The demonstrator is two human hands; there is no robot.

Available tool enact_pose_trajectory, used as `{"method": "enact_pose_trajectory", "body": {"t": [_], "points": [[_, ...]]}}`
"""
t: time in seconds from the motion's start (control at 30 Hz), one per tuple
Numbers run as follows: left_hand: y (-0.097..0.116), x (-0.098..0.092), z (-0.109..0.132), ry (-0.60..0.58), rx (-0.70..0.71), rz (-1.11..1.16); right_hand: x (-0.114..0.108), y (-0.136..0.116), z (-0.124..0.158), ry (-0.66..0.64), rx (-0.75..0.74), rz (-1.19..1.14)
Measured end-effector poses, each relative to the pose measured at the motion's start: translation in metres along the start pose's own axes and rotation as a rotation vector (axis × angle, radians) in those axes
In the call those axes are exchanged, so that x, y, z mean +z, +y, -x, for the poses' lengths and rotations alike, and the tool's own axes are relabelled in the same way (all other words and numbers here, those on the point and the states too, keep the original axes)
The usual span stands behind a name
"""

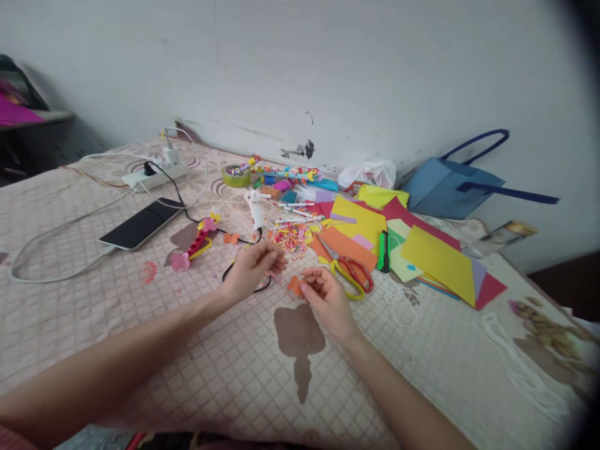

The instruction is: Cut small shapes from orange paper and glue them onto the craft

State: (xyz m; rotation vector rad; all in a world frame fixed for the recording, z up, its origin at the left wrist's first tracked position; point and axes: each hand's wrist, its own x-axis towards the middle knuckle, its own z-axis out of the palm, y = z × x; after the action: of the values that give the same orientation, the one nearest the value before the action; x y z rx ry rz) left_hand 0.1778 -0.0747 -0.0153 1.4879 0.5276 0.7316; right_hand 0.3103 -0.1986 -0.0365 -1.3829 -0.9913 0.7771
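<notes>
Orange paper cutout (295, 285), green-black cutter (384, 251), pale diamond-patterned tablecloth (197, 375)

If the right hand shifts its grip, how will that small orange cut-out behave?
The orange cut-out looks thin, like paper, so it is probably very light. The right hand pinches it near one edge, so its far side may bend. Its flat shape seems unlikely to roll.

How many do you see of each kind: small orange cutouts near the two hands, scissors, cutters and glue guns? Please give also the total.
Orange cutouts: 2 (one in the right hand, one on the table)
Scissors: 1
Cutter: 1
Glue gun: 1
Total: 5
</notes>
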Motion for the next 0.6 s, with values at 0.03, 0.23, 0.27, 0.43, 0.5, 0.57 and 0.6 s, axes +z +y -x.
{"method": "enact_pose_trajectory", "body": {"t": [0.03,0.23,0.27,0.43,0.5,0.57,0.6], "points": [[0.003,-0.003,0.000,0.045,0.015,-0.003,0.000,0.000,0.000,0.004,-0.009,0.004],[0.010,-0.021,0.015,0.140,0.087,-0.132,0.000,-0.002,0.005,0.023,-0.088,0.055],[0.009,-0.025,0.021,0.147,0.101,-0.184,0.000,-0.001,0.006,0.026,-0.099,0.074],[0.010,-0.035,0.058,0.005,0.077,-0.633,0.003,0.003,0.006,0.010,-0.109,0.156],[0.010,-0.032,0.071,0.004,0.054,-0.656,0.011,0.003,0.006,-0.020,-0.102,0.165],[0.008,-0.028,0.076,-0.023,0.037,-0.582,0.024,0.001,0.006,-0.086,-0.110,0.175],[0.007,-0.026,0.076,-0.028,0.030,-0.538,0.031,0.000,0.006,-0.129,-0.119,0.180]]}}
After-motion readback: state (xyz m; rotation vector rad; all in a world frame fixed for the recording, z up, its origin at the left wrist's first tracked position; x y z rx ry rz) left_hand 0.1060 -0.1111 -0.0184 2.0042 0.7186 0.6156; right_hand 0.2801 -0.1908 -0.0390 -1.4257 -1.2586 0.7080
